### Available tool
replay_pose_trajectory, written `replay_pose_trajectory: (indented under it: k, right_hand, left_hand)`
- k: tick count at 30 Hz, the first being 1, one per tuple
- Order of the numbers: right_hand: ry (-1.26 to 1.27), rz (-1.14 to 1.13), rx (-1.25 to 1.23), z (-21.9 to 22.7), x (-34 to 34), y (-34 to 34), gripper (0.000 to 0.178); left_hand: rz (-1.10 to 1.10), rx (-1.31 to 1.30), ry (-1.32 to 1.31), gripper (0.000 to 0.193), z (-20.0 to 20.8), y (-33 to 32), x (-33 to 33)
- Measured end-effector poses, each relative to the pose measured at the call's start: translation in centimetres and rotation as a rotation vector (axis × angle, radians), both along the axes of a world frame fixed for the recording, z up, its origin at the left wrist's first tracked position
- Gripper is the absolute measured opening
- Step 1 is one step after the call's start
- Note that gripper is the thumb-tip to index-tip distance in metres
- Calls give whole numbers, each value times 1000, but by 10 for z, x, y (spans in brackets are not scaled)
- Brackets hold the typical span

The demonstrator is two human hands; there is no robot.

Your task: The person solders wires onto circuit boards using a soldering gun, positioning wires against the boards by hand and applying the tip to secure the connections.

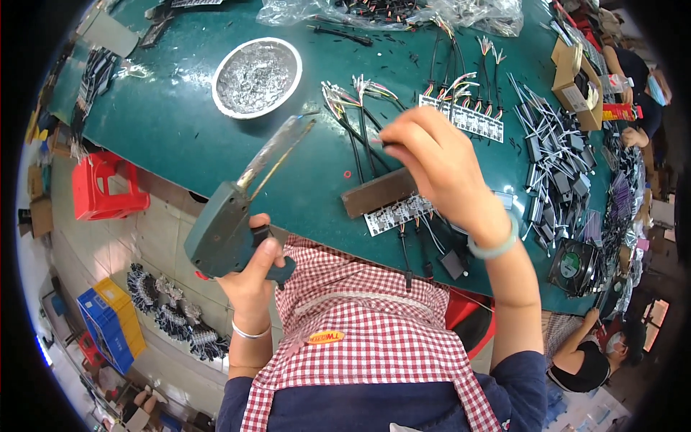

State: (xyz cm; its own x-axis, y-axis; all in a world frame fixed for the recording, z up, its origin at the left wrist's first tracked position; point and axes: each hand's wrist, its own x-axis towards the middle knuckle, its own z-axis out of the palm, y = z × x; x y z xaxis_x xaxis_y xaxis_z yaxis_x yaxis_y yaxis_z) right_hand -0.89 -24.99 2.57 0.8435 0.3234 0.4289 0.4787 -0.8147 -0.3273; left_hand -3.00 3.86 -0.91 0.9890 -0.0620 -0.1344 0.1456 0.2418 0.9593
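Note:
My left hand (253, 279) grips a dark green soldering gun (219, 227) by its handle, fingers at the black trigger. Its long metal barrel and thin feed tube point up and right over the table, apart from the boards. My right hand (440, 160) is closed in a pinch on a black cable (386, 145); only a short end with a thin reddish wire shows. Below it, a dark brown bar (378, 193) lies against a white circuit board strip (389, 218). Several black cables with bare coloured wire ends (354, 97) fan out beyond the bar.
A white-rimmed bowl (218, 86) of silvery residue stands beyond the gun. Another board strip (471, 122) with cables lies farther right. Black modules with white leads (558, 165) are heaped at the right, near a cardboard box (574, 90). Co-workers sit along the right side.

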Motion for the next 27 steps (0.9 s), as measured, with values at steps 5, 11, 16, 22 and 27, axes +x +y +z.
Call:
replay_pose_trajectory:
  k: [5,11,16,22,27]
  right_hand:
    - [244,-189,565,14,-63,47,24]
    - [360,-357,809,-8,-105,74,19]
    - [408,-335,981,-17,-125,82,17]
    - [230,-368,926,-18,-130,89,24]
    - [0,-382,620,-22,-133,92,34]
  left_hand:
    - [-117,-83,100,43,10,-37,-1]
    - [-381,-101,36,42,13,-60,-9]
    - [-383,-91,41,42,13,-59,-19]
    - [-387,-128,137,42,14,-53,-27]
    - [-405,-172,197,42,13,-52,-29]
